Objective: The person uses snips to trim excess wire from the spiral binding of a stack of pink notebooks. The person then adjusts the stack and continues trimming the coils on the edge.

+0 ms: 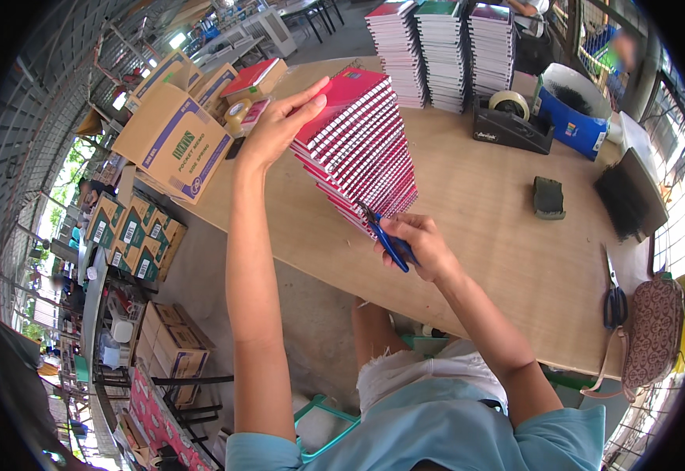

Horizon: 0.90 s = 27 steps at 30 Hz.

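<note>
The red notebooks (358, 149) stand piled near the front edge of the worktop (484, 212). The left hand (278, 127) lies on top, fingers straight. The right hand (421, 245) holds blue pliers (394, 250) against the pile.

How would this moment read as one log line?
left hand: on red notebook stack | right hand: holding blue-handled pliers at wire bindings

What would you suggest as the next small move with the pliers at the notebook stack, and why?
I would probably bring the blue-handled pliers squarely onto the nearest spiral binding: the right hand holds their tip at the lower part of the red notebook stack, and the left hand rests against its top.
</note>
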Each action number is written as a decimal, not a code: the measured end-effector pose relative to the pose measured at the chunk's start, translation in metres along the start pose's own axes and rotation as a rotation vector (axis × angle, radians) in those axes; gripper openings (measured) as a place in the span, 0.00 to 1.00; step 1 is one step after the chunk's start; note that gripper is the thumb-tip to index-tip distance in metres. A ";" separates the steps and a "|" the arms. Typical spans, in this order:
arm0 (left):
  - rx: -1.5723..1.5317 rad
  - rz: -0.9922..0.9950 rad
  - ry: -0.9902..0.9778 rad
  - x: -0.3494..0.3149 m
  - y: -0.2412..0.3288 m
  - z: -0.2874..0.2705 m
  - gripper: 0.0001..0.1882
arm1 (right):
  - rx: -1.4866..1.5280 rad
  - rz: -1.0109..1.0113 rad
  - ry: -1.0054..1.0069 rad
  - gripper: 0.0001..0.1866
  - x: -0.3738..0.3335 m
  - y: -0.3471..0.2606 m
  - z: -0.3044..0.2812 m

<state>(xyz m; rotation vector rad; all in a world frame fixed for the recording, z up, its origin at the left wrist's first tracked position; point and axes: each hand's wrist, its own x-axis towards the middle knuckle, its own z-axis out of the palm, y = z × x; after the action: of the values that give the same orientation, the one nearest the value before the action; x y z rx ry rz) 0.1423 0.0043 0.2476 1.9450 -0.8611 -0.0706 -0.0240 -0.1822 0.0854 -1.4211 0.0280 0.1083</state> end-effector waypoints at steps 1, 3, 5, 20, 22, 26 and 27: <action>0.000 -0.001 -0.001 -0.001 0.001 0.000 0.28 | 0.376 0.209 -0.167 0.19 0.002 0.000 -0.003; 0.030 -0.011 0.015 -0.001 0.002 0.001 0.28 | 0.005 -0.029 0.017 0.19 -0.009 -0.002 0.007; 0.031 -0.005 0.015 -0.001 0.000 0.000 0.28 | -0.369 -0.264 0.202 0.19 -0.016 0.001 0.014; 0.061 -0.018 0.016 0.000 0.002 -0.001 0.27 | -0.338 -0.362 0.227 0.20 -0.013 0.014 0.011; 0.056 -0.048 -0.007 0.000 0.002 -0.001 0.28 | -0.497 -0.496 0.327 0.20 -0.019 0.016 0.013; 0.019 -0.044 0.015 0.000 0.001 0.001 0.27 | -0.784 -0.731 0.499 0.17 -0.019 0.016 0.017; 0.022 -0.046 0.019 -0.001 0.002 0.001 0.27 | -0.781 -0.729 0.499 0.17 -0.018 0.016 0.016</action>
<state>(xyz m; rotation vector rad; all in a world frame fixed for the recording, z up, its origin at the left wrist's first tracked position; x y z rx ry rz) 0.1402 0.0032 0.2487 1.9834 -0.8078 -0.0707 -0.0442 -0.1647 0.0741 -2.1133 -0.1355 -0.9289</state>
